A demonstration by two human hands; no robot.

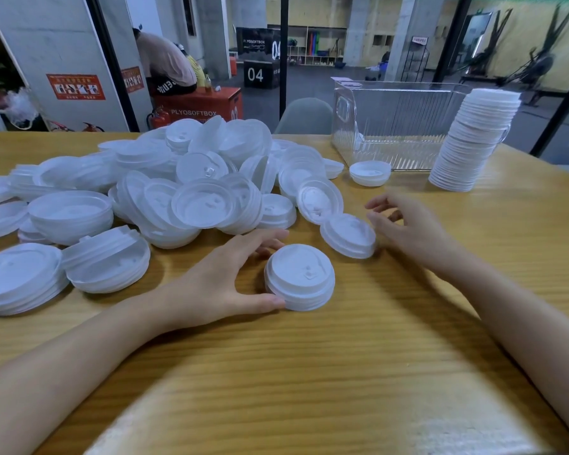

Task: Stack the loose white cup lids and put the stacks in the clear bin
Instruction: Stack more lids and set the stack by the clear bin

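A big heap of loose white cup lids (165,188) covers the left and middle of the wooden table (309,372). My left hand (224,277) grips a short stack of lids (299,277) standing on the table, thumb at its near side and fingers at its far side. My right hand (404,224) hovers, fingers loosely spread, just right of a tilted lid (349,236) at the heap's edge; touching or apart, I cannot tell. The clear bin (395,123) stands at the back right. A tall leaning stack of lids (473,139) stands to its right.
A single upturned lid (370,173) lies in front of the bin. Two low stacks (20,277) lie at the left front. A grey chair back (306,114) shows behind the table. A person (165,64) sits on an orange box in the background.
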